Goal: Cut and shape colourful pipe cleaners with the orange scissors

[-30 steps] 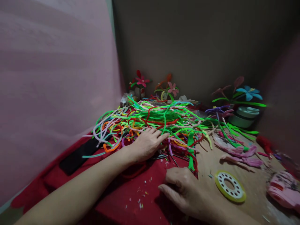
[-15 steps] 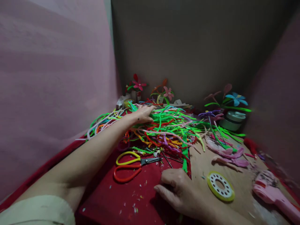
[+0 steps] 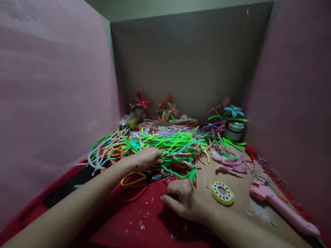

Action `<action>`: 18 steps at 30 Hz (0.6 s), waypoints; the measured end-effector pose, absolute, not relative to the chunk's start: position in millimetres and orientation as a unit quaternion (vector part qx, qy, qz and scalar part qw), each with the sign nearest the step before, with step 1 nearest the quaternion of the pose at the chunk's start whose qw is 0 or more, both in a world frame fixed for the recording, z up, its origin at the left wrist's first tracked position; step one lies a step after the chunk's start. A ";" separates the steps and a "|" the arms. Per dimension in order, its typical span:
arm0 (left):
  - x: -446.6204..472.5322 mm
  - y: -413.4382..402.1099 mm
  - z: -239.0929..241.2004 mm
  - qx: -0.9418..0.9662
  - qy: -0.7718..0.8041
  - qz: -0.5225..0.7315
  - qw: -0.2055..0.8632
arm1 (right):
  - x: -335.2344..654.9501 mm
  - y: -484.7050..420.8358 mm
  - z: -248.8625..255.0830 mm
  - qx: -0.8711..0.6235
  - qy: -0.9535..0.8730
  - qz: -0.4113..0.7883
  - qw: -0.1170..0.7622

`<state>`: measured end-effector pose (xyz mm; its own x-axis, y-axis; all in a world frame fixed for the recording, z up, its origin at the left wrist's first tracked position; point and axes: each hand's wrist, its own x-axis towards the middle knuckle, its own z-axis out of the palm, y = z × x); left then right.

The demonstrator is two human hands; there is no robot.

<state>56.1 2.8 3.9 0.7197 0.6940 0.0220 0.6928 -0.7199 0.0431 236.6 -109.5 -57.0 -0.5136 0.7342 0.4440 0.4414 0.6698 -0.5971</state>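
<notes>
My left hand (image 3: 148,156) lies on the near side of a large tangled pile of fuzzy pipe cleaners (image 3: 176,140), mostly green, with its fingers curled into them. The fingertips are partly hidden among the strands. Nearer to me, my right hand (image 3: 181,199) is closed in a loose fist above the red cloth (image 3: 121,220). A green fuzzy pipe-cleaner piece (image 3: 191,175) shows just behind its knuckles and seems held in it. Scissors (image 3: 133,186) with one yellow and one red handle lie between the hands, partly covered by my left wrist.
On the brown board at right are a yellow-rimmed tape roll (image 3: 222,192), a pink glue gun (image 3: 284,208) and pink petals (image 3: 232,163). Pipe-cleaner flowers (image 3: 234,111) and a pale green container (image 3: 234,131) stand at the back. Walls enclose three sides.
My left hand has come nearer, its fingers changing from spread to curled, and green pipe cleaners have shifted forward with it. A dark flat surface now shows at left. My right hand keeps its closed shape.
</notes>
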 end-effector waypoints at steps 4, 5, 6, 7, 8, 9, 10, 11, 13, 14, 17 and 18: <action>59.9 -8.2 1.3 0.926 0.374 0.044 -0.010 | 235.1 -109.5 -51.1 -0.358 -0.815 0.259 0.375; 58.9 -9.7 4.1 0.927 0.372 0.055 -0.017 | 234.7 -109.3 -47.8 -0.370 -0.790 0.297 0.389; 57.1 -10.6 7.6 0.926 0.370 0.072 -0.028 | 234.6 -108.9 -44.3 -0.384 -0.756 0.342 0.404; 54.9 -11.0 11.5 0.923 0.371 0.096 -0.040 | 234.6 -108.2 -40.9 -0.396 -0.714 0.387 0.429; 52.5 -11.0 15.7 0.918 0.372 0.127 -0.049 | 234.8 -107.1 -38.0 -0.402 -0.674 0.424 0.452; 50.2 -10.8 20.1 0.911 0.374 0.163 -0.053 | 235.1 -105.8 -35.8 -0.406 -0.643 0.445 0.474; 48.0 -10.4 24.9 0.903 0.376 0.199 -0.053 | 235.4 -104.3 -34.3 -0.407 -0.616 0.458 0.495; 46.1 -10.0 29.8 0.896 0.377 0.231 -0.049 | 235.5 -102.8 -33.7 -0.406 -0.595 0.468 0.512; 43.5 -9.0 39.9 0.883 0.377 0.276 -0.047 | 235.3 -100.2 -34.0 -0.402 -0.554 0.497 0.534; 42.6 -8.3 44.2 0.876 0.383 0.289 -0.055 | 235.0 -99.1 -34.6 -0.398 -0.530 0.518 0.541; 40.8 -3.5 49.2 0.846 0.416 0.316 -0.107 | 234.4 -96.2 -36.3 -0.386 -0.444 0.578 0.565; 40.1 -0.6 47.2 0.841 0.424 0.313 -0.125 | 234.6 -95.2 -36.5 -0.383 -0.414 0.591 0.577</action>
<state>40.1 -0.6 47.2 0.4448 0.6340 0.6326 0.7903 -0.6102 0.0560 234.6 -95.2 -36.5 -0.0412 0.9988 0.0259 -0.3645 0.0091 -0.9312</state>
